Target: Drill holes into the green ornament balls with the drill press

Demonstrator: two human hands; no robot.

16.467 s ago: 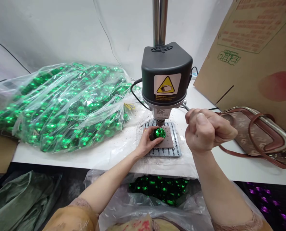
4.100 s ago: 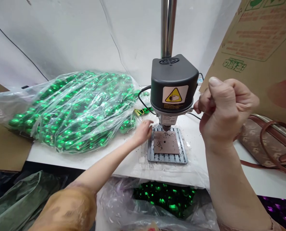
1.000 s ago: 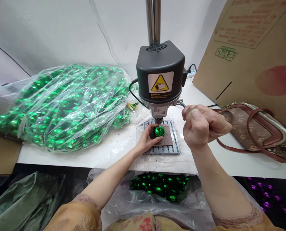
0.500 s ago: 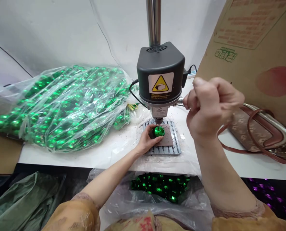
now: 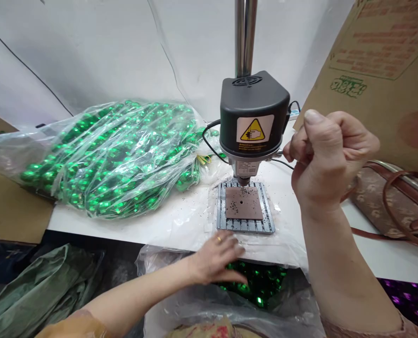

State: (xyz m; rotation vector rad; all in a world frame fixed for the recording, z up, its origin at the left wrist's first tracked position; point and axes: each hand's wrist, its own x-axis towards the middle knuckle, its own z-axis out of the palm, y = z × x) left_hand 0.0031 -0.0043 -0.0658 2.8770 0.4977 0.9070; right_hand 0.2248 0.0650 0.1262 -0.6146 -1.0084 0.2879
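My left hand (image 5: pixel 220 259) hovers palm down at the table's front edge, fingers stretched and thumb apart, with a ring on one finger. Under it, an opened plastic bag holds shiny green faceted balls (image 5: pixel 265 281). At the right of a small drill press (image 5: pixel 254 115), my right hand (image 5: pixel 324 162) is closed round its lever (image 5: pixel 279 152), mostly hidden by the fingers. Below the drill chuck (image 5: pixel 243 180), a brown square board (image 5: pixel 253 209) with a dark hole lies on the slotted metal base (image 5: pixel 269 227). Dark specks cover the board.
A big tied plastic bag of green balls (image 5: pixel 124 164) lies on the left of the white table. A patterned handbag (image 5: pixel 384 202) and a tall cardboard box (image 5: pixel 377 61) stand at right. Green cloth (image 5: pixel 47 286) lies lower left; purple balls (image 5: pixel 409 300) show lower right.
My left hand has let go of the green ball, which is gone from the board, and moved toward me over the lower bag. My right hand stays at the lever. The view has shifted left.
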